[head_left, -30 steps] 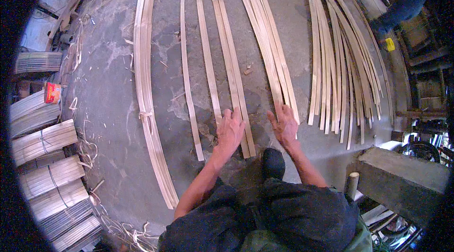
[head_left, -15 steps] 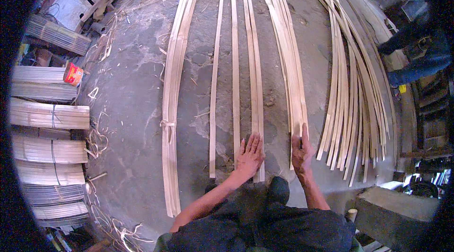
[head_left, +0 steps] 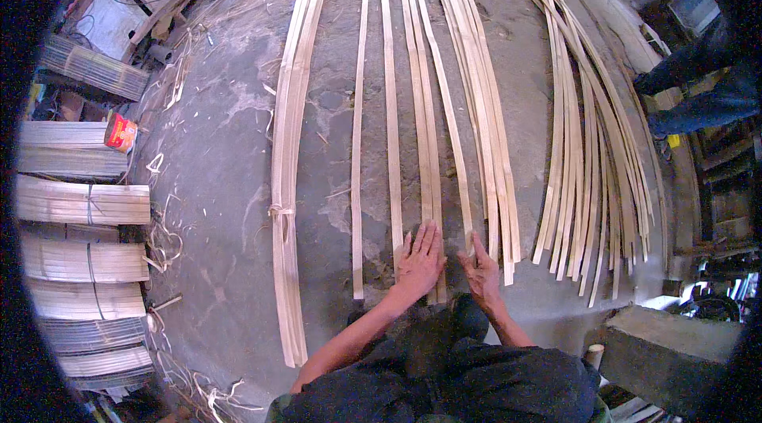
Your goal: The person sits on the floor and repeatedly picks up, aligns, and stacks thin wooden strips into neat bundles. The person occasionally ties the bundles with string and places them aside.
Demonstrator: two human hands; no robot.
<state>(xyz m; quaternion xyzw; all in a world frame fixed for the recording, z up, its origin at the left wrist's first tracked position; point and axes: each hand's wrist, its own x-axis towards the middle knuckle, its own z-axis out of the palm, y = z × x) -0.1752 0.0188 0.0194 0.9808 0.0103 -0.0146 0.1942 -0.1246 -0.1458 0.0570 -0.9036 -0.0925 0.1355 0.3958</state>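
My left hand [head_left: 421, 259] lies flat with fingers stretched over a close pair of long pale wooden strips [head_left: 429, 145], which look like split bamboo. At the near end of a separate single strip [head_left: 452, 137], my right hand [head_left: 481, 272] grips it between thumb and fingers. Just right of that hand lies a bunch of strips [head_left: 490, 153], its near ends slightly fanned. Two lone strips, one narrow strip [head_left: 359, 145] and another strip [head_left: 391, 105], run parallel on the left. Farther left is a bundle of strips [head_left: 287, 129] tied near its lower part.
A loose fan of many strips [head_left: 591, 153] spreads at the right. Stacked tied slat bundles [head_left: 83, 205] and a red-orange tin [head_left: 121, 132] line the left side. Thin shavings [head_left: 214, 399] litter the floor there. Another person's legs [head_left: 702, 98] stand far right, above a concrete block [head_left: 675, 336].
My right hand has moved left from the right-hand bunch, bringing one strip's near end away from it. My left hand stays flat in the same place.
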